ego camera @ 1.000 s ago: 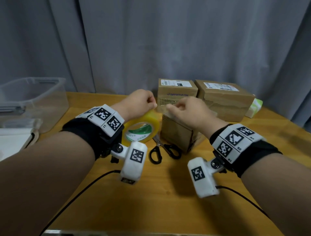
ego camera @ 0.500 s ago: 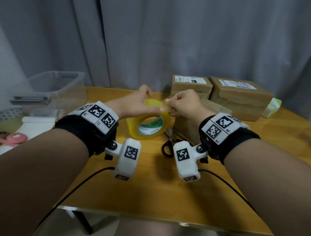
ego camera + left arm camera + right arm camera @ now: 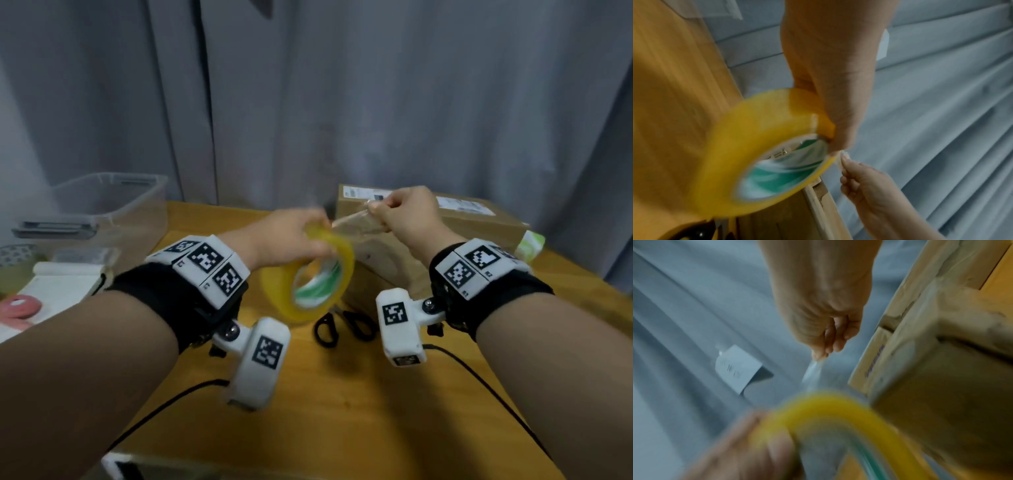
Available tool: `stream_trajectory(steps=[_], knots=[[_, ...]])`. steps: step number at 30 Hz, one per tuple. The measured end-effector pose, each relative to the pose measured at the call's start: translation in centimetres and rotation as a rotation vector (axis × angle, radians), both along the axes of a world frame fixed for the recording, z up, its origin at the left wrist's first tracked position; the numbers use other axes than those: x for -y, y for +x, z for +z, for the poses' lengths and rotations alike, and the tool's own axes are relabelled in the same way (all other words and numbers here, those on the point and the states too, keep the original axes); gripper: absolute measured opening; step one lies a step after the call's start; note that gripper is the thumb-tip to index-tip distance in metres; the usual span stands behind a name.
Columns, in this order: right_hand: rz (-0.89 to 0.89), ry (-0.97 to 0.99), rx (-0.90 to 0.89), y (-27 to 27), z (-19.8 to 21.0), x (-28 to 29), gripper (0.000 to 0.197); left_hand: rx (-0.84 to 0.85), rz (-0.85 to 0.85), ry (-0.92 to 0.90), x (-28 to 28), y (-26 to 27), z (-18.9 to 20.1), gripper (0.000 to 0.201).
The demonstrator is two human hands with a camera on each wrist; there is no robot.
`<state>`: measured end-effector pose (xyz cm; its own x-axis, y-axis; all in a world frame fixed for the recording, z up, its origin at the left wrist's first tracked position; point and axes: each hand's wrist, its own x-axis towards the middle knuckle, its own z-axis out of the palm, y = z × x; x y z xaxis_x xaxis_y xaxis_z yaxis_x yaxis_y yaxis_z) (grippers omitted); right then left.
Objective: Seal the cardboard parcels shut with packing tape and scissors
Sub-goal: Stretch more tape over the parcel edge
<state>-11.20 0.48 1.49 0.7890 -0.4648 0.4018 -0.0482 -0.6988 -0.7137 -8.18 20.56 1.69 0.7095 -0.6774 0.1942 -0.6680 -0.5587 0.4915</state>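
Now, the change: the hands have drawn apart since half a second ago, and a clear strip of tape (image 3: 352, 221) stretches between them.
Left hand (image 3: 287, 236): grasps the yellow tape roll (image 3: 308, 277) at its top, held above the table (image 3: 342, 394).
Right hand (image 3: 407, 214): pinches the strip's free end, raised over the parcels.
Meaning: probably enough tape is being pulled out to lay on the nearest parcel (image 3: 387, 263); nothing is stuck down or cut yet.
Scissors (image 3: 342, 325): lie untouched on the table beneath the roll.
Back parcels (image 3: 479, 219): stand behind, labels on top.
Hard to see: both wrist views are blurred; the strip's length and the nearest parcel's flaps are unclear.
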Motion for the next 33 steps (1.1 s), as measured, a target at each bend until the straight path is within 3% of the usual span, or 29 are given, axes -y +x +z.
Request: stream_trajectory(steps=[2, 8, 22, 24, 27, 28, 29, 31, 33], knots=[[-0.004, -0.066, -0.08, -0.1, 0.0, 1.1, 0.028, 0.026, -0.012, 0.203, 0.9, -0.1, -0.3, 0.049], [-0.031, -0.158, -0.263, 1.2, -1.5, 2.5, 0.023, 0.09, 0.001, 0.394, 3.0, 0.5, -0.2, 0.058], [-0.021, -0.283, -0.361, 2.3, -2.9, 3.4, 0.019, 0.043, 0.012, 0.515, 5.2, 0.8, -0.4, 0.058], [-0.051, -0.328, -0.363, 2.2, -3.3, 3.2, 0.025, 0.055, 0.002, 0.536, 5.5, 0.8, -0.5, 0.052], [-0.159, -0.343, -0.348, 1.7, -3.3, 4.0, 0.065, 0.064, -0.014, 0.554, 5.8, 0.7, -0.6, 0.046], [-0.166, -0.408, -0.315, 1.4, -3.2, 4.1, 0.063, 0.061, -0.015, 0.55, 5.7, 0.7, -0.6, 0.046], [-0.102, -0.489, -0.281, 1.1, -3.1, 4.1, 0.053, 0.059, -0.013, 0.545, 5.7, 0.6, -0.6, 0.046], [0.213, -0.617, -0.315, 0.7, -3.3, 3.4, 0.042, 0.071, -0.017, 0.551, 5.7, 0.6, -0.5, 0.046], [0.427, -0.633, -0.552, 0.5, -3.9, 2.4, 0.046, 0.089, -0.029, 0.586, 5.7, 0.6, -0.4, 0.047]])
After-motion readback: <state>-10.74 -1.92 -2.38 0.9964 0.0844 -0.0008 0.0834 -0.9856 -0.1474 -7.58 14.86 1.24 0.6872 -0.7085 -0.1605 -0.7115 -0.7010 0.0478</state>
